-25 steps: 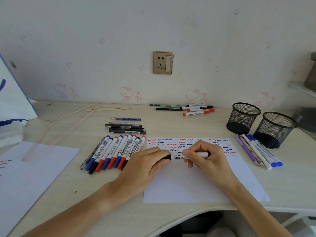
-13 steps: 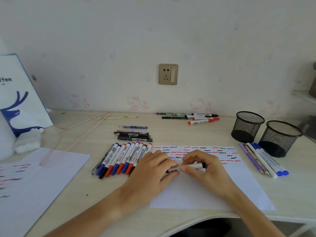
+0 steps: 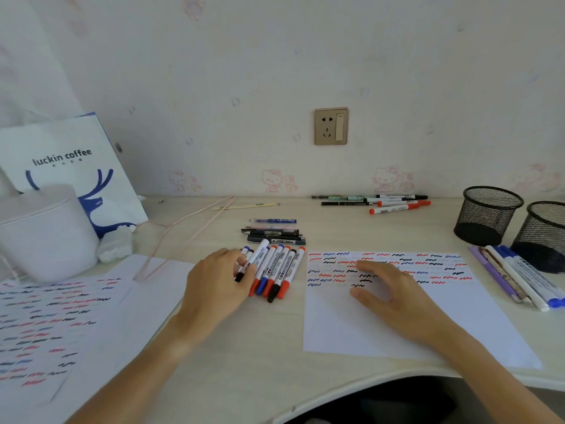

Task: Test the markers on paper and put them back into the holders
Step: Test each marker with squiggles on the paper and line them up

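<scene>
Setting a marker down among the row of markers [image 3: 276, 267] at centre frame looks like the step in hand, and it goes best if the barrel is laid parallel to its neighbours so nothing rolls. The left hand [image 3: 214, 283] sits at the left edge of that row, its fingers curled round a black-capped marker [image 3: 253, 260] that lies slanted across the others. The right hand [image 3: 388, 289] rests flat on the test paper [image 3: 397, 325] right of centre, fingers relaxed and spread, holding nothing, just under the rows of red, blue and black squiggles. My judgement is that it pins the sheet and should keep light pressure there. The two mesh holders [image 3: 486, 215] stand at the right edge, well apart from the row, with a few pens [image 3: 516, 273] lying just beside them. Since nothing visibly stands up out of either holder, most of the putting-back seems undone, so gather tested markers caps-aligned for one tidy carry across the worktop [image 3: 260, 347]
</scene>
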